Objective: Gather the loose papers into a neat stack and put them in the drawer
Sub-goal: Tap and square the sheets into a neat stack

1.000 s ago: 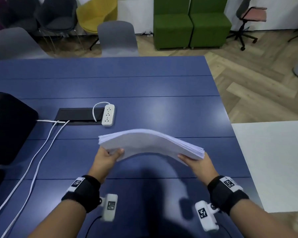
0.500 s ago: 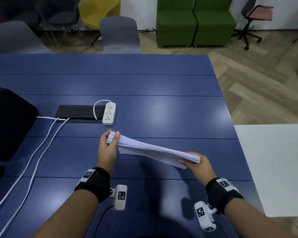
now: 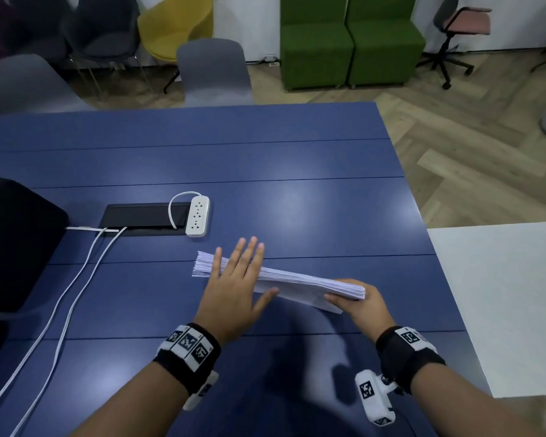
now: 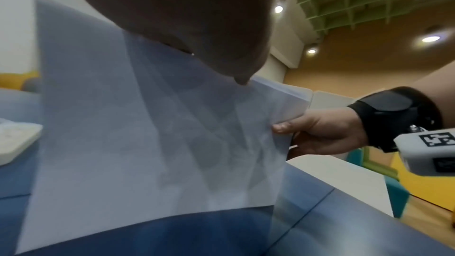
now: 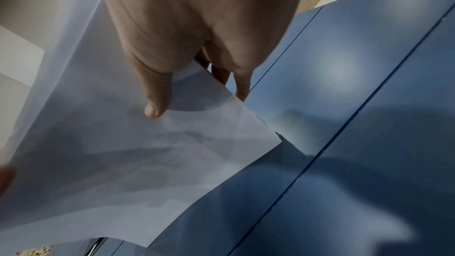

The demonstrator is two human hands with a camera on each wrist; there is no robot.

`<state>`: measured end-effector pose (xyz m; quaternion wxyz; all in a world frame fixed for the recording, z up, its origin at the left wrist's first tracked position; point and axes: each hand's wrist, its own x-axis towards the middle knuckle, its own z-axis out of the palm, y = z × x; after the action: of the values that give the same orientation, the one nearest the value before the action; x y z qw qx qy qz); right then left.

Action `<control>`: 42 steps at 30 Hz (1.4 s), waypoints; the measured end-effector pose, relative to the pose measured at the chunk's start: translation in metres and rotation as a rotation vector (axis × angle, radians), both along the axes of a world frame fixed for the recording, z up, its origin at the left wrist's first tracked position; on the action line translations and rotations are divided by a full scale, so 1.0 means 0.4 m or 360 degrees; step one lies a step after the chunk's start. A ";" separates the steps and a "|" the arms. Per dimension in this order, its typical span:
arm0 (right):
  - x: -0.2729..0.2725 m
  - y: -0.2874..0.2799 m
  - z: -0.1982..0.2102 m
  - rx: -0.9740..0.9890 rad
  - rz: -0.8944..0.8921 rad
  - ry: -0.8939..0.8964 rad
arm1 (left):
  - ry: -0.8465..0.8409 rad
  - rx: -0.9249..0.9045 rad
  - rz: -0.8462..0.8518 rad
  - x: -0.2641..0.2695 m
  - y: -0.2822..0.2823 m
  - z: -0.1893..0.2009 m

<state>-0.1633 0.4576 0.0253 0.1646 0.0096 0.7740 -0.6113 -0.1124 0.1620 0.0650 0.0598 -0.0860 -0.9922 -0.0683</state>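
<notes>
Left hand (image 3: pixel 234 288) now flat on white stack (image 3: pixel 297 280)

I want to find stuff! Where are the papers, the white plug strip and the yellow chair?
papers (image 3: pixel 297 280): head view, on the stack's top sheet.
plug strip (image 3: pixel 198 216): head view, middle of its socket face.
yellow chair (image 3: pixel 177 25): head view, on its seat shell.

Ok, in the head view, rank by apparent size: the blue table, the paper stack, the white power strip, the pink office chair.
Largest to smallest as they look in the head view:
1. blue table
2. paper stack
3. pink office chair, though it stands far off, so its real size is surely greater
4. white power strip
</notes>
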 end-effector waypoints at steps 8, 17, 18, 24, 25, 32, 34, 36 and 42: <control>0.006 -0.011 0.018 -0.0061 -0.0029 0.0006 | -0.0078 -0.0052 -0.0159 -0.016 0.124 0.013; 0.004 -0.017 0.039 -0.0079 -0.0090 -0.0085 | -0.0218 -0.0136 -0.0387 -0.026 0.251 0.024; 0.006 -0.016 0.041 -0.0083 -0.0096 -0.0091 | -0.0226 -0.0121 -0.0392 -0.026 0.260 0.028; -0.002 -0.023 0.040 0.0301 -0.0104 -0.0209 | -0.0271 -0.0104 -0.0576 -0.031 0.332 0.026; -0.005 -0.028 0.046 0.0498 -0.0038 -0.0215 | -0.0283 -0.0112 -0.0641 -0.032 0.344 0.026; -0.007 -0.030 0.051 0.0529 0.0004 -0.0332 | -0.0256 -0.0059 -0.0876 -0.060 0.348 0.026; 0.004 -0.022 0.037 0.0351 -0.0052 -0.0150 | -0.0288 -0.0090 -0.0859 -0.076 0.313 0.031; 0.007 -0.015 0.015 0.0122 -0.0081 -0.0076 | -0.0360 -0.0094 -0.0685 -0.106 0.254 0.049; 0.022 -0.013 0.023 0.0070 -0.0063 -0.0016 | -0.0802 -0.0423 -0.0033 -0.205 -0.010 0.093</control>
<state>-0.1543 0.4523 0.0346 0.1562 0.0316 0.7861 -0.5971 -0.1946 0.1579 0.1022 -0.2011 -0.0834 -0.9751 0.0425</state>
